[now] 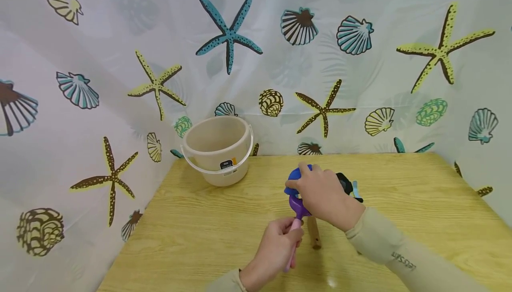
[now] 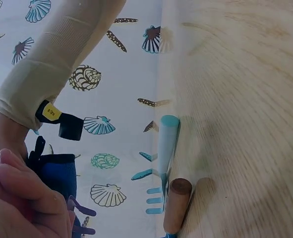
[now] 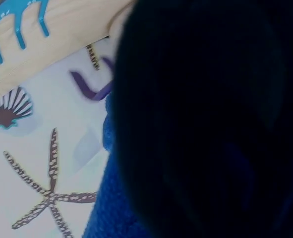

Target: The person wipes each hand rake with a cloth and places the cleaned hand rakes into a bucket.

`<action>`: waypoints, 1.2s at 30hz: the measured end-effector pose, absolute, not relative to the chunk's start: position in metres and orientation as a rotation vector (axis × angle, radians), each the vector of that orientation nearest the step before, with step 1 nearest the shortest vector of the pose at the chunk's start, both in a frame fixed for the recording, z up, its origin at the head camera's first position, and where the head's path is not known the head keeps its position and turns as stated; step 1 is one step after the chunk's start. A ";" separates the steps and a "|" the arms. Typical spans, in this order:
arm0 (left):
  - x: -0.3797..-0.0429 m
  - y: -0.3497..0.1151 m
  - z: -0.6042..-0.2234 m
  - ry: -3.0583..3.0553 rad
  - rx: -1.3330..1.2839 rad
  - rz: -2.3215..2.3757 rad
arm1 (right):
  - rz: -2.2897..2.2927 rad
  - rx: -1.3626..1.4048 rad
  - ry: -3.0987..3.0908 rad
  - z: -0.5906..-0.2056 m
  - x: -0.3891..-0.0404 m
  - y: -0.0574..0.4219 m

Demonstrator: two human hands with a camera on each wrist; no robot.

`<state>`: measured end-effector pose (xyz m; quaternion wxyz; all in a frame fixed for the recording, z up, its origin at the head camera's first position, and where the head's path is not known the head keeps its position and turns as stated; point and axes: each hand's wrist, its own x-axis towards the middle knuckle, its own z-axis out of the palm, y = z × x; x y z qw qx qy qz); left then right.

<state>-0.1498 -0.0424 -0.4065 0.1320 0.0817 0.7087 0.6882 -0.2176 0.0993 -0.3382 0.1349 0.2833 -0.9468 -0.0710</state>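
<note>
My left hand [image 1: 276,238] grips the pink handle of a small purple hand rake [image 1: 297,205], its head pointing up and away. Over that head, my right hand [image 1: 326,190] holds a blue cloth [image 1: 295,174] with its fingers bent down around it. Two purple tines show beside the left hand [image 2: 27,198] in the left wrist view. The cloth [image 3: 111,213] looks fluffy in the right wrist view, where a dark shape hides most of the scene. How far the cloth touches the rake head is hidden by the right hand.
A cream bucket [image 1: 218,167] with a wire-like clear handle stands at the back left of the wooden table [image 1: 192,238]. Beyond the hands lie a tool's brown wooden handle [image 1: 314,234] and a light blue rake [image 2: 168,144]. A shell-patterned curtain [image 1: 276,65] encloses the table.
</note>
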 end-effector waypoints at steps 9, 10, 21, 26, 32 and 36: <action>-0.153 -0.044 -0.405 2.027 0.205 2.024 | -0.182 0.757 -2.767 -0.341 -0.221 0.106; -0.154 -0.045 -0.405 2.029 0.204 2.031 | -0.170 0.777 -2.743 -0.342 -0.217 0.106; -0.163 -0.052 -0.398 1.856 0.121 2.171 | 0.050 0.864 -2.569 -0.358 -0.187 0.111; -0.162 -0.052 -0.400 1.827 0.109 2.168 | 0.097 0.762 -2.587 -0.367 -0.203 0.125; -0.162 -0.054 -0.405 1.797 0.053 2.143 | 0.135 0.703 -2.671 -0.375 -0.211 0.137; -0.164 -0.056 -0.405 1.765 0.044 2.123 | 0.144 0.690 -2.675 -0.373 -0.207 0.141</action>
